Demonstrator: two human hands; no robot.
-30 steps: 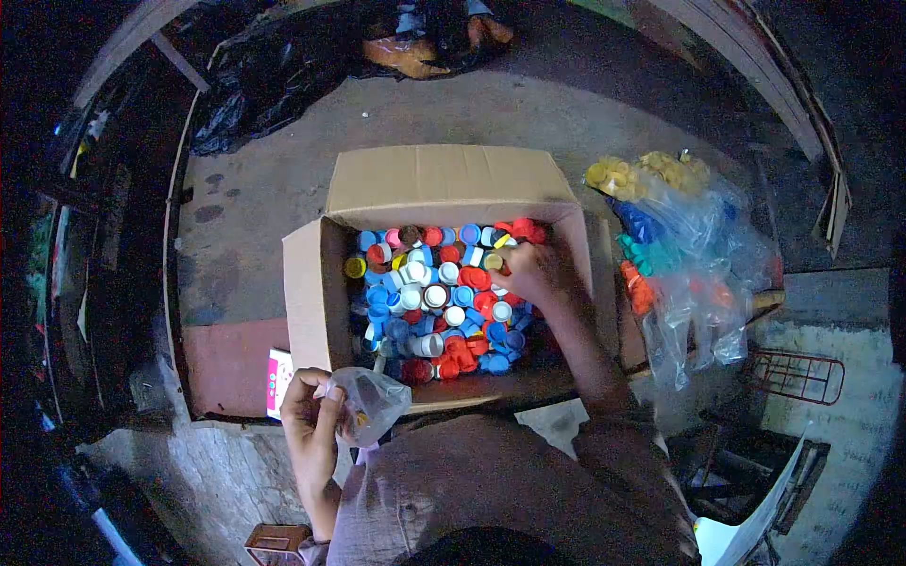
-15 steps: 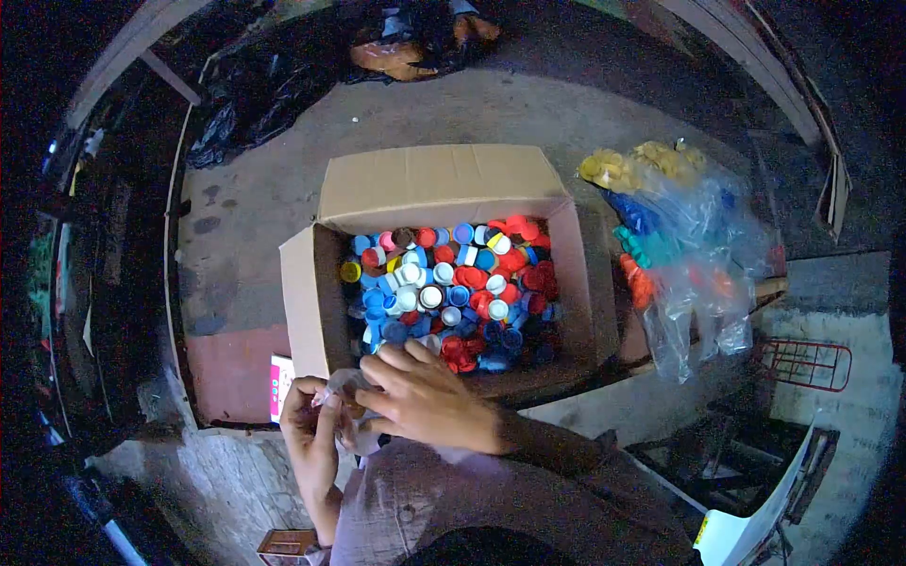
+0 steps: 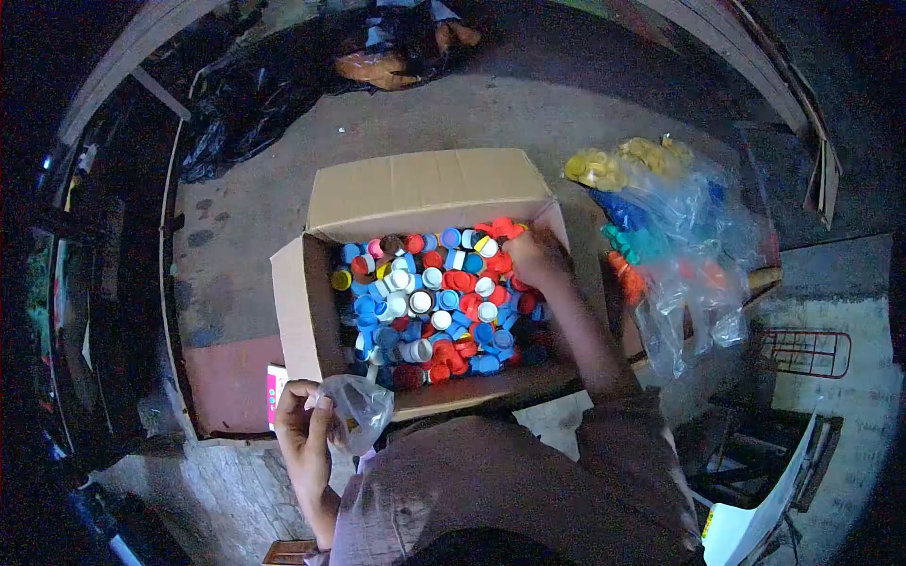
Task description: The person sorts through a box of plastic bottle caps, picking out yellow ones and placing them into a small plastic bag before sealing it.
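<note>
Picking step: right hand (image 3: 533, 257) reaches among mixed coloured plastic bottle caps (image 3: 439, 302) in open cardboard box (image 3: 293, 316), grip unclear. Left hand (image 3: 304, 415) pinches small clear plastic bag (image 3: 357, 410) just below box. Next judged: drop a cap into bag.

Bottle caps (image 3: 444, 307) fill the box (image 3: 294, 311); filled bags (image 3: 661, 245) lie right.

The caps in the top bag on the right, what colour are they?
Yellow caps, clearest in the head view.
</note>
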